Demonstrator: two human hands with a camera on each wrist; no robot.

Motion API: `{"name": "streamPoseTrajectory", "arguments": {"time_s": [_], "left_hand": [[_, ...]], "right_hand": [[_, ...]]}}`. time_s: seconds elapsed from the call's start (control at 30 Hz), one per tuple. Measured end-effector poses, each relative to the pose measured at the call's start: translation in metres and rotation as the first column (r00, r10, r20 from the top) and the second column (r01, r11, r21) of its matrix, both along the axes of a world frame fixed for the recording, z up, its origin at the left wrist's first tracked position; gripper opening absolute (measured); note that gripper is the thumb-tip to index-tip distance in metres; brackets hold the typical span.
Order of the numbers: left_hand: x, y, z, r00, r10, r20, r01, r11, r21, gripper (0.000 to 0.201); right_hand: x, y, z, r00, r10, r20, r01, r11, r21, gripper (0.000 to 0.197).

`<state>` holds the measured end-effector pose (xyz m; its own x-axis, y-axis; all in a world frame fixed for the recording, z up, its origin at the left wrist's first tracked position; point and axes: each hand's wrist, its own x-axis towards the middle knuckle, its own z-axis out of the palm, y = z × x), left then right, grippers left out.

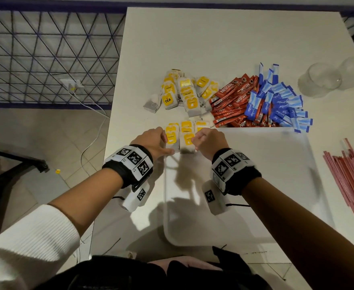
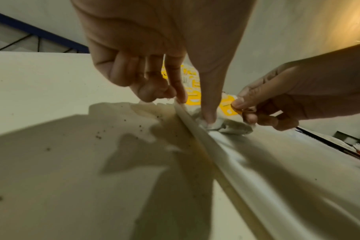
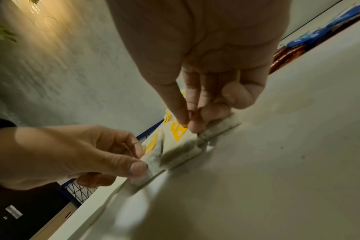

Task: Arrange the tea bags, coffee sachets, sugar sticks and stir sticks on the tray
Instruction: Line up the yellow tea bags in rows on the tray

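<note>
Squaring up a short row of tea bags point(image 1: 180, 137) in the tray's point(image 1: 255, 185) far left corner, both hands work at the row's ends. The left hand point(image 1: 153, 141) sits at the left end, thumb and fingers curled onto the outer bag's edge, right at the tray rim. The right hand point(image 1: 208, 142) sits at the right end, thumb and forefinger pinching a yellow tag point(image 3: 178, 131) while the other fingers curl against the bag below.

What the coming move turns on, as I judge it: the row lies directly between the two hands, its long axis running left to right along the tray's far edge, each bag's own length pointing away from the person. Neither hand is nearer; each already touches its end. The loose tea pile point(image 1: 184, 91) lies straight ahead beyond the tray rim, closer to the left hand, while the coffee sachets point(image 1: 232, 101) and blue sugar sticks point(image 1: 282, 101) lie ahead and to the right, closer to the right hand. The red stir sticks point(image 1: 351, 178) lie far right on the table point(image 1: 213, 38), off the tray.

Counts: about five or six yellow tags show in the row, in roughly three columns; overlap hides the rest. The three piles and the stir-stick bundle are too tangled to count. Two upturned glasses point(image 1: 335, 78) stand at the table's right edge.
</note>
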<state>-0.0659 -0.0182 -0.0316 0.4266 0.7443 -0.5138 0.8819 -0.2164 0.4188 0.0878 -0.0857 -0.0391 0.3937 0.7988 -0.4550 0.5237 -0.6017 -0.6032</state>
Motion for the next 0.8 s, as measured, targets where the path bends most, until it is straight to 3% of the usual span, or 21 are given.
{"name": "streamPoseTrajectory", "arguments": {"time_s": [0.17,0.27,0.37,0.47,0.53,0.67,0.8], "left_hand": [[0.001,0.002,0.002,0.998,-0.068,-0.006,0.069,0.997,0.030,0.032],[0.000,0.001,0.000,0.999,-0.046,0.016,0.045,0.998,0.031,0.035],[-0.001,-0.003,-0.001,0.998,-0.014,0.068,0.012,0.999,0.040,0.035],[0.001,-0.004,-0.001,0.992,-0.013,0.126,0.009,0.999,0.036,0.031],[0.003,-0.003,-0.003,0.989,-0.021,0.146,0.019,1.000,0.016,0.027],[0.006,-0.001,-0.005,0.990,-0.059,0.130,0.057,0.998,0.020,0.024],[0.007,0.001,-0.005,0.990,-0.085,0.114,0.080,0.996,0.046,0.030]], "right_hand": [[-0.003,-0.001,-0.001,1.000,-0.020,-0.006,0.020,0.999,0.033,0.005],[-0.004,-0.006,0.000,0.998,-0.049,-0.026,0.050,0.997,0.060,0.016],[-0.007,-0.017,0.002,0.997,0.069,-0.028,-0.067,0.997,0.041,0.021],[-0.014,-0.022,0.004,0.975,0.222,-0.008,-0.222,0.975,0.009,0.012],[-0.015,-0.020,0.003,0.963,0.269,0.018,-0.269,0.963,0.004,0.023],[-0.017,-0.013,0.002,0.955,0.287,0.078,-0.286,0.958,-0.023,0.006],[-0.016,-0.011,0.001,0.962,0.257,0.089,-0.258,0.966,0.007,0.011]]}}
